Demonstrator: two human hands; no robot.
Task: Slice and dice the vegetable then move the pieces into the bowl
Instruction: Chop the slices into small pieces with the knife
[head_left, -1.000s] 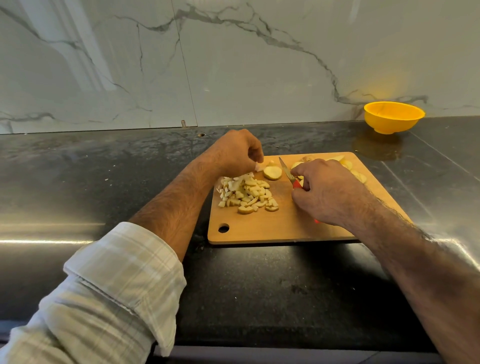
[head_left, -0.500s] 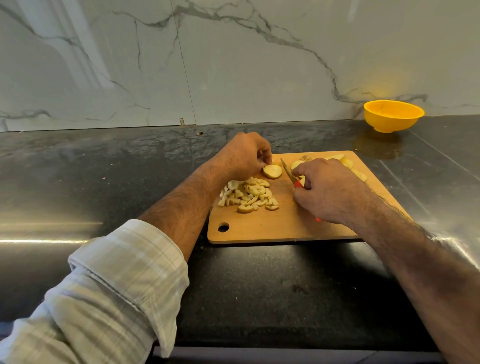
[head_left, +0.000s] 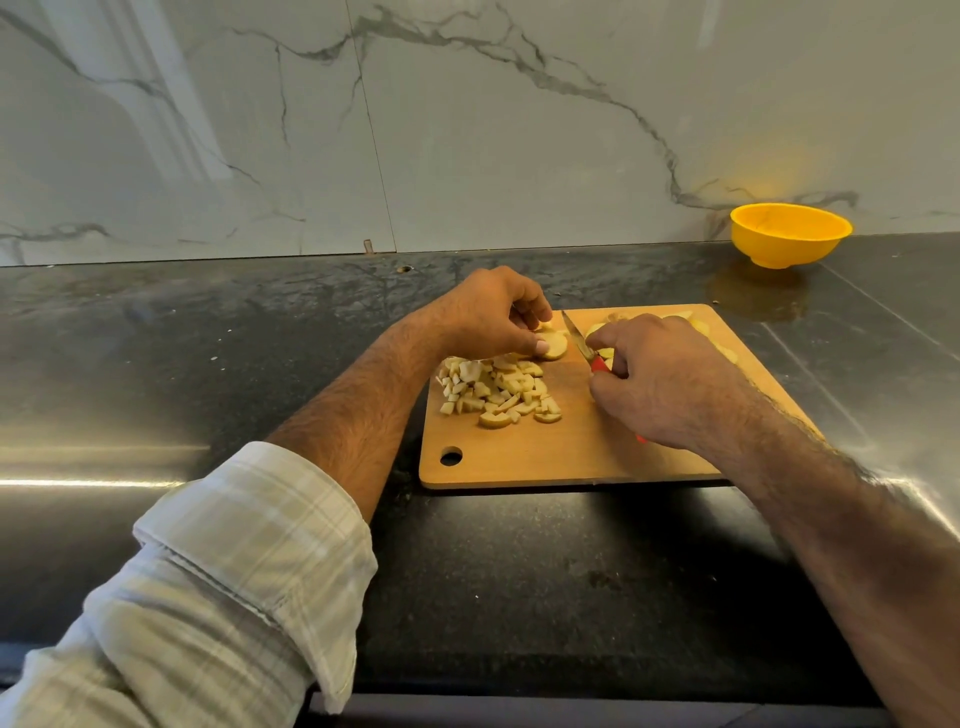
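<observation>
Board (head_left: 582, 457): wooden, flat on dark counter (head_left: 208, 364); hanging hole at near-left corner; near edge set well back from counter front edge.
Left hand (head_left: 488, 314): curled over far-left part of board; thumb and fingertips pinch round slice (head_left: 553, 344); slice lies flat on board.
Right hand (head_left: 660, 379): closed round red handle of knife (head_left: 584, 343); forefinger extended along handle top.
Knife: blade points away toward far board edge, tip just beside slice, to its right; contact with slice cannot be told.
Diced pile (head_left: 496, 389): pale pieces heaped on left half of board, just in front of slice; leftmost pieces close to left board edge, none over it.
Uncut slices (head_left: 696, 325): near far-right edge of board, mostly hidden behind right hand.
Bowl (head_left: 789, 234): yellow, upright, at back of counter against marble wall (head_left: 467, 130); well apart from board, beyond its far-right corner.
Open room: bare board along near edge; bare counter left of board and in front of it.
Sleeve (head_left: 208, 597): pale checked, rolled up on left forearm.
</observation>
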